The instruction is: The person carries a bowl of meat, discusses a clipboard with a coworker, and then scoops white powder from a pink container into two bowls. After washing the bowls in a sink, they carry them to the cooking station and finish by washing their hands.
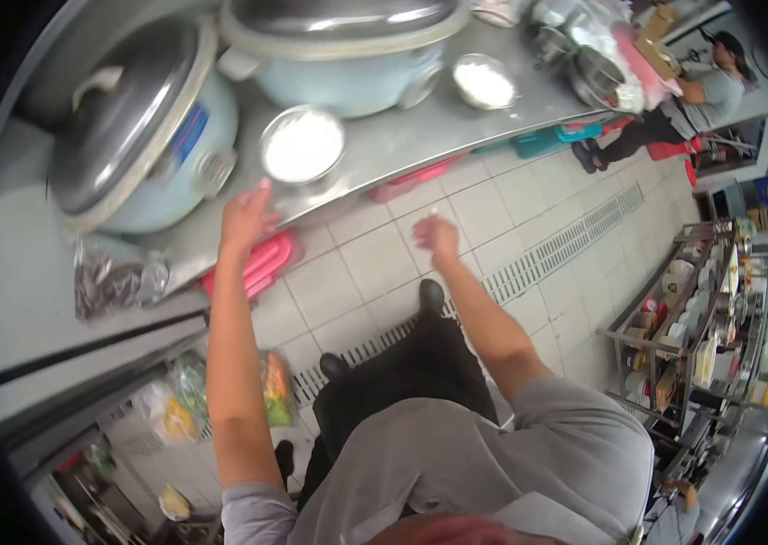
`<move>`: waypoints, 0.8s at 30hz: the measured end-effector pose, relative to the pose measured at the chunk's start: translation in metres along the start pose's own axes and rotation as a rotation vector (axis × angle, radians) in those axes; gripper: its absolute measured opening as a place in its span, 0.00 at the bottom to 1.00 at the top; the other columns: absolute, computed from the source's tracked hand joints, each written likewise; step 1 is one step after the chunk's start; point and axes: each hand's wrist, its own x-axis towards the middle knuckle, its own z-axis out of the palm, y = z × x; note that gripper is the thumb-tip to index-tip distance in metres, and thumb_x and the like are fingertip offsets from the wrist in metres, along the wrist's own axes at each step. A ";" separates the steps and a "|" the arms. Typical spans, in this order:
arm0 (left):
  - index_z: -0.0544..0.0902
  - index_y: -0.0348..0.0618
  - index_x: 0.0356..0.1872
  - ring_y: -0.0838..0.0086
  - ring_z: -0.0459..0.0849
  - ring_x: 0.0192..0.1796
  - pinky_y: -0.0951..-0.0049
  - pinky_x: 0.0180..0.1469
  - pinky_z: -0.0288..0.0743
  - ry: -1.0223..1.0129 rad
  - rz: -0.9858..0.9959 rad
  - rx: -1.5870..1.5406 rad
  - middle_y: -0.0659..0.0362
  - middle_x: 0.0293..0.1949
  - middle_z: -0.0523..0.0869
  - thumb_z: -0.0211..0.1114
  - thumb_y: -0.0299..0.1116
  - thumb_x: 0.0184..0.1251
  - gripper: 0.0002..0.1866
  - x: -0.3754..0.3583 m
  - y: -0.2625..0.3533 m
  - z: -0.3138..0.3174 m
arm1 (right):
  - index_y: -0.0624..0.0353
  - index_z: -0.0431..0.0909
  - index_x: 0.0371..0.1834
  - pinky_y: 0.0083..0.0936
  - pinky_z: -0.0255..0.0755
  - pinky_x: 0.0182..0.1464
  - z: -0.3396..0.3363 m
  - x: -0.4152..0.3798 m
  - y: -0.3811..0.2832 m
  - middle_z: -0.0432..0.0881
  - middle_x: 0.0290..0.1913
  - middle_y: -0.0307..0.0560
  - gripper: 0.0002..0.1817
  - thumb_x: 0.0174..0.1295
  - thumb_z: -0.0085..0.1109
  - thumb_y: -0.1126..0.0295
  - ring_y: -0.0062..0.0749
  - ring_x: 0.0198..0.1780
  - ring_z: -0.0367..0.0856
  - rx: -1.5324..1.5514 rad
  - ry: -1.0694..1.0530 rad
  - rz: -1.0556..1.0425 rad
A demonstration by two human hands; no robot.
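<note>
My left hand is at the steel counter's front edge, just below a metal bowl of white contents; its fingers are apart and hold nothing. Out over the tiled floor, away from the counter, is my right hand. Its fingers are curled, with a small pale spot at the fingertips too small to make out. Behind the bowl stands a large light-blue cooker with a dark lid, and a second cooker is at the left. Another bowl of white contents sits farther right.
A plastic bag of dark items lies on the counter. Pink and teal containers are under it. Metal pots are at the far end, near another person. A loaded shelf rack stands right.
</note>
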 end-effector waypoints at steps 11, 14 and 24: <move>0.76 0.32 0.39 0.64 0.88 0.33 0.72 0.29 0.85 -0.069 -0.259 -0.171 0.56 0.29 0.79 0.61 0.26 0.61 0.08 0.036 0.011 0.043 | 0.71 0.73 0.44 0.29 0.75 0.23 -0.085 0.181 -0.264 0.81 0.34 0.54 0.15 0.63 0.54 0.68 0.36 0.27 0.83 0.136 0.030 -0.033; 0.77 0.32 0.34 0.70 0.82 0.27 0.69 0.29 0.84 -0.026 -0.253 -0.234 0.57 0.28 0.80 0.62 0.25 0.57 0.07 0.010 0.014 0.079 | 0.73 0.75 0.41 0.33 0.77 0.23 -0.087 0.170 -0.276 0.82 0.31 0.56 0.12 0.59 0.52 0.74 0.38 0.27 0.84 0.201 0.054 -0.027; 0.79 0.37 0.30 0.77 0.77 0.24 0.69 0.28 0.80 -0.431 -0.187 -0.222 0.62 0.25 0.79 0.62 0.24 0.56 0.02 0.002 0.066 0.248 | 0.72 0.77 0.39 0.31 0.79 0.24 -0.282 0.051 -0.234 0.82 0.31 0.53 0.11 0.55 0.49 0.79 0.36 0.23 0.81 0.314 0.360 -0.155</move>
